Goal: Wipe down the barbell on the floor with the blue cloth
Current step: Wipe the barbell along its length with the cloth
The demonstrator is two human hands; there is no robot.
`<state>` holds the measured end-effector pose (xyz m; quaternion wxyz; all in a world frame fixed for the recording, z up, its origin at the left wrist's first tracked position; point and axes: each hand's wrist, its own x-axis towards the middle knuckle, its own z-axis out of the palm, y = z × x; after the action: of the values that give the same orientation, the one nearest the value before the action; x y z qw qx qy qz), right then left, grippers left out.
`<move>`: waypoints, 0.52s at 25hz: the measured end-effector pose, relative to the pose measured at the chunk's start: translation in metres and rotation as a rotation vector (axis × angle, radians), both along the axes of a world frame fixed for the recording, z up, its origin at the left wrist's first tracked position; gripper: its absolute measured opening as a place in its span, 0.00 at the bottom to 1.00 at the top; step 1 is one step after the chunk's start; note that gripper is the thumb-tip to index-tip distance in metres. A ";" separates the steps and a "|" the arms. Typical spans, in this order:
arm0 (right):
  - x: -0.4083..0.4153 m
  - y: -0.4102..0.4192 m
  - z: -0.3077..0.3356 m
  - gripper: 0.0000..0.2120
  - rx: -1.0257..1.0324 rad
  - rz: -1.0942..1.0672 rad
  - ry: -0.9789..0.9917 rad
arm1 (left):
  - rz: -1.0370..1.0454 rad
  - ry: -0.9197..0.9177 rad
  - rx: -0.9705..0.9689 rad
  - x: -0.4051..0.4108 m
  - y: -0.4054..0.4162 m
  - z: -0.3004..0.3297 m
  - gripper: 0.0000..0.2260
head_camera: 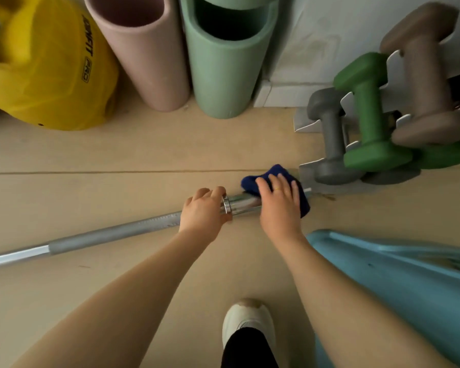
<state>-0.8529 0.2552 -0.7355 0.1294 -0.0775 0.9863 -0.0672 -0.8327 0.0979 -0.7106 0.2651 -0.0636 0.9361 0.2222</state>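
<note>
The long steel barbell (112,235) lay slantwise across the floor, lower left to upper right. The right hand (278,205) pressed the dark blue cloth (276,173) over its chrome sleeve end, fingers spread and slightly curled. The left hand (203,211) gripped the collar just beside, toward the unwiped shaft.

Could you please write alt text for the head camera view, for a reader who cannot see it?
A right hand presses a blue cloth over one end of a barbell on the floor while the left hand grips the bar beside it. Dumbbells sit nearby.
</note>
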 end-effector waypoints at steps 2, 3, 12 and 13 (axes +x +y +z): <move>-0.007 0.004 -0.003 0.21 -0.011 -0.261 0.032 | 0.028 -0.010 -0.006 0.002 0.006 0.002 0.18; -0.007 -0.006 -0.003 0.19 -0.056 -0.252 0.032 | 0.053 -0.013 -0.003 0.002 0.007 0.003 0.18; -0.014 0.024 -0.006 0.24 -0.084 0.138 0.014 | 0.209 -0.099 0.136 0.002 0.008 0.003 0.21; -0.017 0.036 -0.007 0.23 -0.073 -0.040 0.055 | 0.215 -0.116 0.146 0.001 0.007 0.002 0.21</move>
<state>-0.8700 0.2908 -0.7428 0.0978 -0.0644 0.9877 -0.1034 -0.8313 0.1053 -0.7090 0.2976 -0.1567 0.8883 0.3126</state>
